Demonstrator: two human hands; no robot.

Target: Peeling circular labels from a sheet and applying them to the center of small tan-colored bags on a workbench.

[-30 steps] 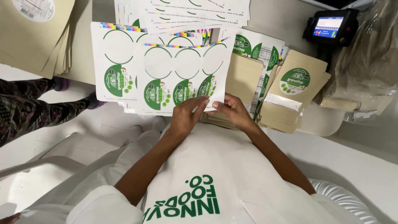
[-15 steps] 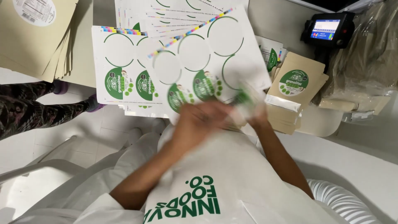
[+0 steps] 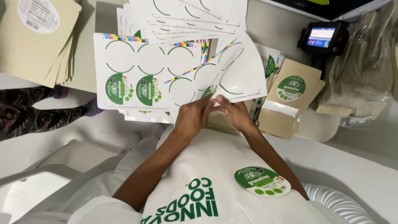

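Head view: the left hand and right hand meet at the lower edge of a tilted white label sheet with green-rimmed circles, fingertips pinching that edge. Left of this sheet lies a flat white sheet bearing two round green labels; right of it stands a stack of tan paper pouches with a green round label. Below it, a round green sticker sits on the white apron

2 hands, 2 green labels on flat sheet, 1 on apron, 1 scanner.
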